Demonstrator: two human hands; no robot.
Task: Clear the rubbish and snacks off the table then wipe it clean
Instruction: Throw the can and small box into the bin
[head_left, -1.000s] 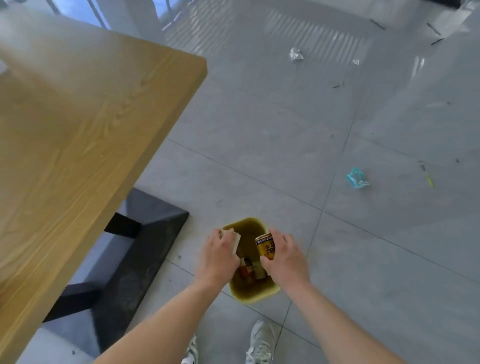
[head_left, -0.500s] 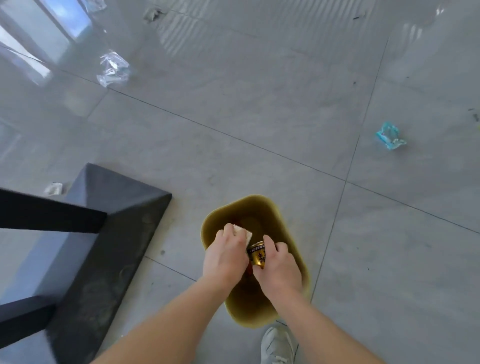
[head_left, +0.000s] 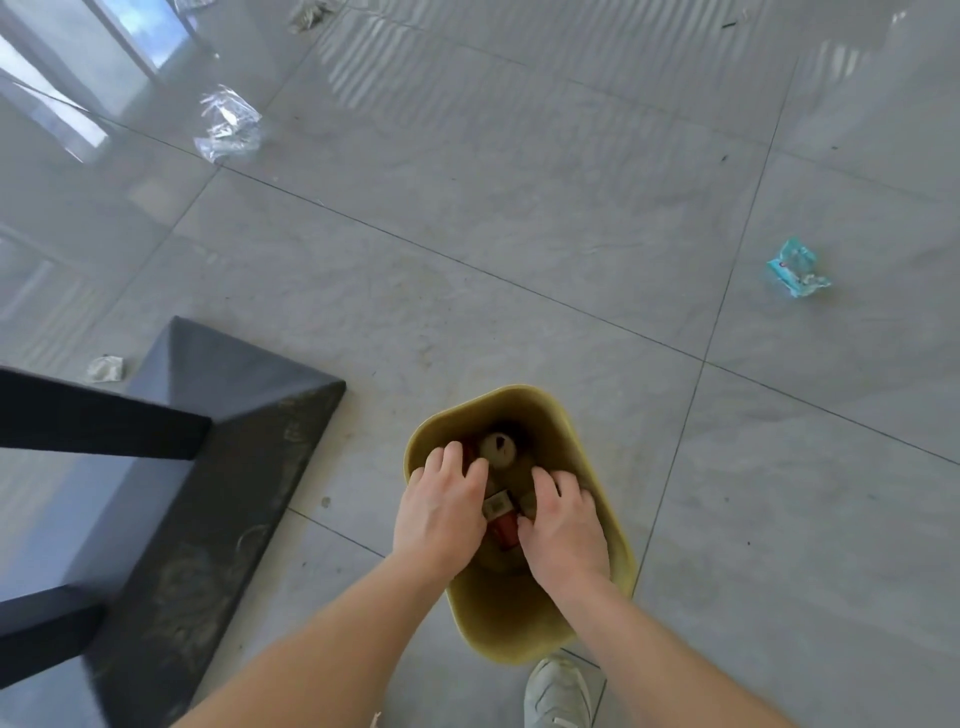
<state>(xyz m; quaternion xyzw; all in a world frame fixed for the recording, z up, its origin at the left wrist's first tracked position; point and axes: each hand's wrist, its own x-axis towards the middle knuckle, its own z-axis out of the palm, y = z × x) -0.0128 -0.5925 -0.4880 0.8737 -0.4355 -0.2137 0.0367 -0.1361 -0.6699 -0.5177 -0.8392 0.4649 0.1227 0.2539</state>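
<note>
Both hands hang over the mouth of the yellow bin (head_left: 519, 613), which stands on the grey tiled floor (head_left: 519, 234) just beside the dark table base (head_left: 218, 467). The left hand (head_left: 441, 512) and the right hand (head_left: 563, 525) are spread palm-down with fingers loose, and neither grips anything. Below them the rubbish lies inside the bin: a can (head_left: 497, 451) end-up at the far side, a small carton (head_left: 497, 505) and a red wrapper (head_left: 505, 531) between the hands. These are likely light things, the can thin-walled and easily dented, the packets soft and crackly, so they need no care. The worktop itself is out of sight. More litter lies on the floor: a clear plastic wrapper (head_left: 227, 124) and a blue packet (head_left: 797, 267), well apart from the bin; each could be pinched anywhere.
</note>
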